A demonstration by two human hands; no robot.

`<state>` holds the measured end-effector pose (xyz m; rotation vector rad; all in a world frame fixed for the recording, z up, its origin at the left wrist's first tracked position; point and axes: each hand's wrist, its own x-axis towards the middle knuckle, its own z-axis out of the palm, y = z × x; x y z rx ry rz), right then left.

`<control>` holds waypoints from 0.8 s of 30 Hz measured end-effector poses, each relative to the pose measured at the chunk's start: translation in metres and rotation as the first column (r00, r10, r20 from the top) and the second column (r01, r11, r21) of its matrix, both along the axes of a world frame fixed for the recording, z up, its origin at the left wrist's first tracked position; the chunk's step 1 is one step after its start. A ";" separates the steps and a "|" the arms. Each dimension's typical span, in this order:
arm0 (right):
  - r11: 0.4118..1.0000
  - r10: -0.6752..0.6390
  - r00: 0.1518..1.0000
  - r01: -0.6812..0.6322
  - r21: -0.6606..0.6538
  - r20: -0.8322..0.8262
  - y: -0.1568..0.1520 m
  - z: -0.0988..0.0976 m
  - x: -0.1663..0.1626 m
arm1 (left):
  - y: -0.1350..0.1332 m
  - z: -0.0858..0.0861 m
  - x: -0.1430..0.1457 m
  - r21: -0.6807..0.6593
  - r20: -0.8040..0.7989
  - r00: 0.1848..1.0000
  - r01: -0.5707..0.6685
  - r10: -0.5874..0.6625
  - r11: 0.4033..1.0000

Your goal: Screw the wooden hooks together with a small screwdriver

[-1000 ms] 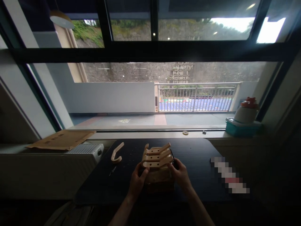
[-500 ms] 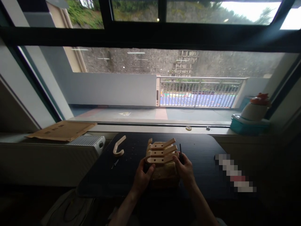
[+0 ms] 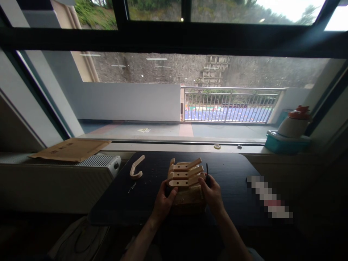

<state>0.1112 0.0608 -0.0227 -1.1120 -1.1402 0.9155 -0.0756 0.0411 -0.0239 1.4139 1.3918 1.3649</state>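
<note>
Three pale wooden hooks [image 3: 182, 175], with dark holes along their shanks, lie side by side on a brown block or box [image 3: 187, 199] that looks wrapped in clear film. My left hand [image 3: 164, 198] grips the curved end of the nearest hook, thumb on its near side. The other end of that hook is pinched by my right hand [image 3: 212, 192], which also holds a dark screwdriver [image 3: 207, 170], its thin shaft pointing up. Another wooden hook [image 3: 136, 168] rests apart on the dark table [image 3: 116, 206], with a few screws [image 3: 132, 187] just below it.
On the left, a cardboard sheet [image 3: 73, 148] lies over a white heater [image 3: 108, 162]. Along the window sill are a tape roll [image 3: 217, 146], a small dark item [image 3: 239, 146] and a teal box [image 3: 282, 142] under a white bottle [image 3: 293, 125]. A blurred-out strip lies at the table's right.
The whole view has shifted slightly. Both hands keep their hold on the nearest hook, and the screwdriver stays upright in my right hand.
</note>
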 end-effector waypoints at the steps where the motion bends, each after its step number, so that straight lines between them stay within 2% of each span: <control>1: 1.000 0.002 1.000 -0.002 0.000 -0.001 0.000 0.000 0.000 | 0.000 0.000 0.000 -0.003 0.007 1.000 -0.001 0.001 1.000; 6: 1.000 -0.018 1.000 0.018 -0.001 0.010 0.000 0.002 0.000 | 0.000 0.000 0.000 -0.011 0.031 0.999 0.016 -0.016 1.000; 10: 0.999 0.016 1.000 -0.015 -0.041 0.025 -0.002 0.005 0.004 | 0.000 0.001 0.001 -0.029 0.044 0.999 0.025 -0.024 0.999; 18: 0.995 -0.010 0.985 0.028 -0.100 0.172 -0.011 -0.003 0.014 | 0.003 -0.003 0.002 0.025 0.043 0.999 0.004 -0.005 1.000; 21: 0.991 -0.031 0.988 0.050 -0.120 0.152 -0.014 -0.009 0.019 | -0.002 -0.002 0.007 0.014 0.015 1.000 -0.006 0.006 1.000; 24: 0.988 0.004 0.997 0.007 -0.154 0.072 -0.019 -0.016 0.024 | -0.011 0.002 0.012 -0.025 -0.009 0.998 -0.066 0.066 0.998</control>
